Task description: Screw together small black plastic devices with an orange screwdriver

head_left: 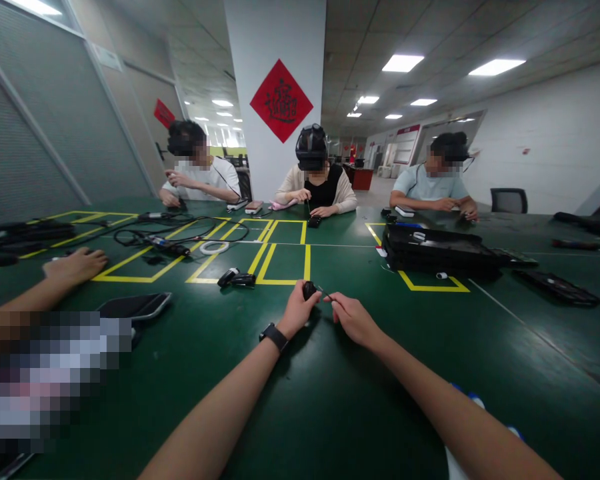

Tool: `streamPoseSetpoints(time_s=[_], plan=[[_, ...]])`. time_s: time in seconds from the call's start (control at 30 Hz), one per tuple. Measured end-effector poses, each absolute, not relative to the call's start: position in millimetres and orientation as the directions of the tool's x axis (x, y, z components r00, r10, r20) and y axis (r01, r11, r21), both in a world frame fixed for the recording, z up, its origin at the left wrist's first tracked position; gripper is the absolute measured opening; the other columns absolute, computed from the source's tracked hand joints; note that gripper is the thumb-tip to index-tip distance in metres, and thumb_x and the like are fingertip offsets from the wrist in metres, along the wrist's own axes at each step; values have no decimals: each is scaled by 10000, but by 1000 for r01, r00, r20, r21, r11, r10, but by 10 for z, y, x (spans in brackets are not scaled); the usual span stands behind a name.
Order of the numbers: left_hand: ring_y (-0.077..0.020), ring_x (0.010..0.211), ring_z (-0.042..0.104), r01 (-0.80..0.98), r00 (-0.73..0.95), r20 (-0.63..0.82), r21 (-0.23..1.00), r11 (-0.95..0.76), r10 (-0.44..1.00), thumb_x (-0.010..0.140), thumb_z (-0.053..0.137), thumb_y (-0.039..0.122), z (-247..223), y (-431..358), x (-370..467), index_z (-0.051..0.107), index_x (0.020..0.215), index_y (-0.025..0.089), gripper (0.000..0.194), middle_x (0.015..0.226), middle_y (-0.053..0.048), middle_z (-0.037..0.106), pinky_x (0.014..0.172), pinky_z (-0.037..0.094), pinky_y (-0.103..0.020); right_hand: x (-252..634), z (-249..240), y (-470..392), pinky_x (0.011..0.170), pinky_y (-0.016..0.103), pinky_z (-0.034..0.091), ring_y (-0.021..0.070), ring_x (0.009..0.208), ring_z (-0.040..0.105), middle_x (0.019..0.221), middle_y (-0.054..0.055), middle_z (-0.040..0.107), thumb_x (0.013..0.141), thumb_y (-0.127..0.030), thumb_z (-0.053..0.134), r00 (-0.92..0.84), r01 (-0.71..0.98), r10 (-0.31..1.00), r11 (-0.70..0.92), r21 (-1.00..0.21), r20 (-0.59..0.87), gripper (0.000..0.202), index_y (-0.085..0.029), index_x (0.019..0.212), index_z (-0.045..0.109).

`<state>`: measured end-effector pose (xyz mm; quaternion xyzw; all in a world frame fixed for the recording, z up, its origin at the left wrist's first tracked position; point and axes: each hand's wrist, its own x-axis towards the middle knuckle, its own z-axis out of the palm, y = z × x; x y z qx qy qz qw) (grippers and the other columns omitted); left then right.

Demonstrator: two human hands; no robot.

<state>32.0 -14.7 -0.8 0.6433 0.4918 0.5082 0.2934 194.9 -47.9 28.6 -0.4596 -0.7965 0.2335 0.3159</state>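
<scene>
My left hand (297,310), with a dark watch on its wrist, is closed around a small black rounded object (309,290). Pinched in the fingers of my right hand (351,318) is a thin dark tool (325,293), whose tip points at the black object. Whether the tip touches it, I cannot tell. Both hands are just above the green table (310,400). Beyond my left hand lie some small black parts (236,277) with a white piece on them.
Tangled black cables (180,233) and a white ring (214,247) lie at the left. A stack of black cases (440,250) stands at the right, near a flat black part (557,288). Another person's hand (77,265) rests at the left; several people sit around the table.
</scene>
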Motion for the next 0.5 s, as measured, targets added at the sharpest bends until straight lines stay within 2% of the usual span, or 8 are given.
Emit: streamPoseSetpoints(time_s=[0.1,0.2,0.4,0.5], plan=[[-136,806,521,380,-28,421,843,-380,906,758,529,265,-41,-121,282,498,904,173,176,855,-18,561,773,399,-282,1936,313,-504,682,244,386,138,728,551,802,16,611,856,-189,368,-422,640,858,510,-575,291,305,-231,1114,527],[-136,805,534,356,12,410,851,-387,912,766,511,229,-67,-112,265,489,954,174,197,852,-19,566,781,407,-288,1929,328,-535,702,250,387,158,819,561,958,17,618,849,-181,393,-424,689,867,496,-528,261,328,-280,1135,519],[-125,811,529,333,75,415,847,-415,907,776,486,205,-80,-118,291,460,984,178,212,867,-19,557,785,407,-278,1932,258,-527,791,278,389,176,925,561,1069,6,603,863,-190,384,-375,730,876,481,-485,305,323,-303,1138,511],[-128,829,523,349,73,439,830,-436,895,777,480,197,-95,-118,308,454,986,174,212,884,-26,549,801,402,-286,1932,220,-506,789,277,393,171,917,563,1081,11,597,871,-198,374,-362,734,872,484,-477,328,311,-286,1137,509]])
